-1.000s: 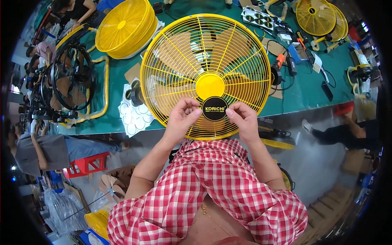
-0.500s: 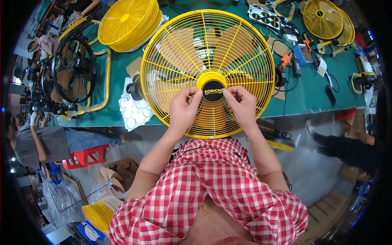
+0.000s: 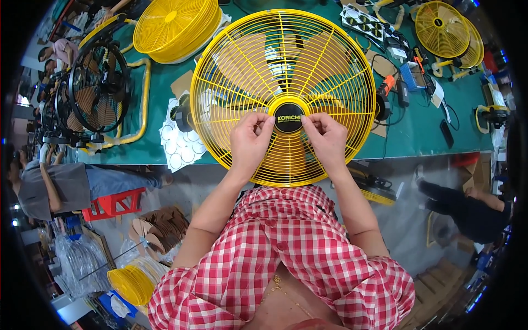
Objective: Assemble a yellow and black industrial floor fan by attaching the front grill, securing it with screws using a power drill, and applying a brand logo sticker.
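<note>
A fan [image 3: 335,52] with a round yellow wire guard fills the middle of the view, tan blades showing behind the wires. At its yellow hub [image 3: 289,99] is a round black label [image 3: 289,126] with yellow lettering. My left hand [image 3: 250,144] pinches the label's left edge between thumb and fingers. Its right edge is pinched by my right hand [image 3: 328,142] in the same way. The label lies over the hub's centre; whether it is stuck down all over I cannot tell. Both forearms reach up from the lower edge of the view.
The fan stands on a green-topped table [image 3: 418,135]. Left of it are white sheets with circular outlines [image 3: 182,147], stacked yellow guards [image 3: 173,33] and a black fan [image 3: 99,91]. Farther right lie a sheet of round black labels [image 3: 363,22], an orange-and-black tool [image 3: 389,83] and cables. Other people are nearby.
The view has shifted slightly. Both hands keep their pinch at the label's edges, and the label sits a little lower and more evenly within the hub. A person at the right has moved.
</note>
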`<state>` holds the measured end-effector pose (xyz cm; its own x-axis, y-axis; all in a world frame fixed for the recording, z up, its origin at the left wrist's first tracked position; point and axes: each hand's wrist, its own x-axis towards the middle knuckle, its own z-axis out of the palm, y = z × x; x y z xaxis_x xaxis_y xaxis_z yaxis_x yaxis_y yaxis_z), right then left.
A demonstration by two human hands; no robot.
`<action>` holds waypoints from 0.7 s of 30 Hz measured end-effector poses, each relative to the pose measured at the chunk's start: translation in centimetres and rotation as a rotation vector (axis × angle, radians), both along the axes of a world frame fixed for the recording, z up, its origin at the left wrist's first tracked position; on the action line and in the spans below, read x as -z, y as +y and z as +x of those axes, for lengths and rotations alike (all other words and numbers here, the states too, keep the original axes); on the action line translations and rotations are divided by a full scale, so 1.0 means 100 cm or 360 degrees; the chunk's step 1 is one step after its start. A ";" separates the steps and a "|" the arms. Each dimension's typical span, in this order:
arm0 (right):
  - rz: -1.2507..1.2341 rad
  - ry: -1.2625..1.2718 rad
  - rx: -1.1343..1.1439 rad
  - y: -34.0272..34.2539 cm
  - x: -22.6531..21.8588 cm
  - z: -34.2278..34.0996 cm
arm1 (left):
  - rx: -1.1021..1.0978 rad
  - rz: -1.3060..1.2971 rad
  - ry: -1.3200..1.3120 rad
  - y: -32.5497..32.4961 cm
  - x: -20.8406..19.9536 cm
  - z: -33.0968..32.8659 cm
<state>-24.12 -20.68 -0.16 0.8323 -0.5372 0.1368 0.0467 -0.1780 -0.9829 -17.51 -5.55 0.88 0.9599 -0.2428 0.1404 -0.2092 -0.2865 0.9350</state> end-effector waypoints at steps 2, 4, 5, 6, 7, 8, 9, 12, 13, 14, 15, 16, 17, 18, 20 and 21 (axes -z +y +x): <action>-0.0014 -0.0006 0.0011 0.001 0.000 0.000 | 0.0087 0.0112 -0.0092 0.002 0.001 0.001; -0.0034 0.0018 0.0017 0.001 0.000 -0.001 | 0.0078 0.0132 -0.0108 0.002 0.000 0.000; -0.0034 0.0019 0.0017 0.001 0.000 -0.001 | 0.0069 0.0151 -0.0123 0.003 -0.001 -0.001; -0.0053 0.0017 0.0019 0.002 0.000 -0.002 | 0.0070 0.0152 -0.0121 0.003 -0.001 -0.002; -0.0073 0.0013 0.0021 0.002 0.000 -0.002 | 0.0070 0.0149 -0.0131 0.003 -0.001 -0.002; -0.0072 0.0015 0.0023 0.002 0.000 -0.002 | 0.0070 0.0148 -0.0139 0.004 -0.001 -0.002; -0.0075 0.0015 0.0026 0.003 0.001 -0.002 | 0.0071 0.0151 -0.0135 0.004 0.000 -0.003; -0.0105 0.0012 0.0025 0.002 0.000 -0.002 | 0.0066 0.0160 -0.0156 0.003 0.001 -0.003; -0.0142 0.0002 0.0027 0.003 -0.001 -0.002 | 0.0060 0.0160 -0.0181 0.002 -0.001 -0.003; -0.0146 0.0001 0.0028 0.004 -0.001 -0.002 | 0.0053 0.0162 -0.0203 0.002 -0.002 -0.004; -0.0226 -0.0038 0.0059 0.005 -0.001 -0.002 | 0.0054 0.0160 -0.0202 0.001 -0.005 -0.005; -0.0301 -0.0080 0.0088 0.006 -0.001 0.000 | 0.0051 0.0187 -0.0309 -0.002 -0.010 -0.006; -0.0298 -0.0081 0.0088 0.006 -0.002 0.002 | 0.0048 0.0215 -0.0414 -0.004 -0.012 -0.006; -0.0726 -0.0090 0.0172 0.006 -0.004 0.005 | 0.0048 0.0217 -0.0414 -0.005 -0.011 -0.005; -0.1152 -0.0101 0.0253 0.003 -0.010 0.007 | -0.0109 0.0420 -0.0496 -0.007 -0.010 -0.004; -0.1183 0.0035 0.0188 -0.003 -0.015 0.007 | -0.0110 0.0420 -0.0498 -0.006 -0.009 -0.003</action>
